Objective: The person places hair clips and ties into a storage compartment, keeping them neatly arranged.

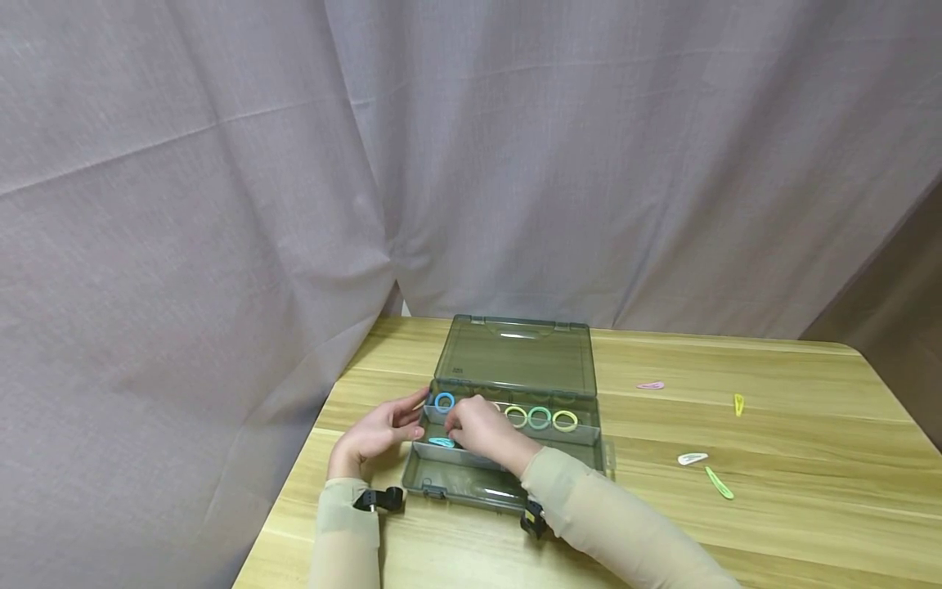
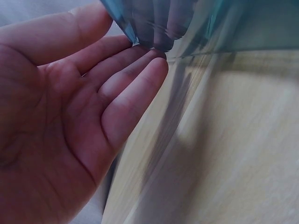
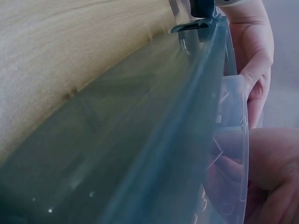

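Note:
A translucent grey-green organizer box (image 1: 464, 489) stands on the table with its lid (image 1: 515, 352) raised at the back. My left hand (image 1: 377, 429) touches the box's left side, its fingers fairly straight in the left wrist view and the thumb near the rim. My right hand (image 1: 486, 429) reaches into the middle compartment with bent fingers. Its fingertips pinch the right end of a light-blue snap hair clip (image 1: 441, 442), partly covered by the hand. In the right wrist view, the right hand (image 3: 273, 172) shows partly through a clear divider.
Ring-shaped hair ties, among them a blue one (image 1: 445, 393), a green one (image 1: 540, 408) and a yellow one (image 1: 565, 411), stand in the back row. To the right lie pink (image 1: 651, 385), yellow (image 1: 739, 404), white (image 1: 693, 459) and green (image 1: 719, 483) hair clips. A grey curtain (image 1: 515, 164) hangs behind.

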Demonstrator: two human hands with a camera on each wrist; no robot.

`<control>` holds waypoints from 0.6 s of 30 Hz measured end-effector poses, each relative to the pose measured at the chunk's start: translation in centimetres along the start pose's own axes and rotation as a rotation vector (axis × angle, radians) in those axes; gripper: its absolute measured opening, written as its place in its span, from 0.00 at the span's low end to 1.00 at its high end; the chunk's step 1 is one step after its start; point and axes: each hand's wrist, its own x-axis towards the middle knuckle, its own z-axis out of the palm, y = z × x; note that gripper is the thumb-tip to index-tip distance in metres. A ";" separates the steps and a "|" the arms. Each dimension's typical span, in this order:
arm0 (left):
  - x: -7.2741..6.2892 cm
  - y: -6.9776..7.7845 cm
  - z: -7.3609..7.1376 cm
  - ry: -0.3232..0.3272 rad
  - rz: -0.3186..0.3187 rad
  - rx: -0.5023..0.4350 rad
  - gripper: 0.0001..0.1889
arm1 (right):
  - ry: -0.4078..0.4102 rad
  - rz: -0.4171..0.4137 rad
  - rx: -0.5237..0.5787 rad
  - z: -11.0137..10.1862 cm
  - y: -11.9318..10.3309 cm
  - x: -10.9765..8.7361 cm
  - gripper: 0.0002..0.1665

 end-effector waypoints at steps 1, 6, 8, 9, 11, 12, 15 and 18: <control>0.0 0.0 0.0 -0.002 0.001 -0.003 0.40 | -0.004 -0.001 0.008 0.0 0.0 0.0 0.03; 0.0 -0.1 0.0 -0.004 0.001 -0.009 0.40 | -0.019 -0.017 0.075 -0.2 0.3 -0.2 0.05; 0.0 -0.1 0.0 -0.004 0.002 -0.007 0.40 | -0.018 -0.029 0.096 -0.3 0.3 -0.2 0.05; 0.0 -0.2 -0.1 -0.004 0.003 -0.005 0.40 | -0.017 -0.036 0.107 -0.3 0.4 -0.3 0.05; -0.1 -0.2 -0.1 -0.002 0.004 -0.001 0.40 | -0.016 -0.048 0.126 -0.4 0.6 -0.4 0.05; -0.1 -0.2 -0.1 -0.002 0.004 0.001 0.40 | -0.020 -0.052 0.146 -0.5 0.7 -0.5 0.05; 0.0 -0.2 0.0 0.001 0.001 0.004 0.40 | -0.040 -0.060 0.227 -1.0 1.2 -1.0 0.07; 0.0 -0.2 0.0 -0.001 -0.001 -0.005 0.40 | -0.053 -0.050 0.333 -2.0 2.1 -1.9 0.09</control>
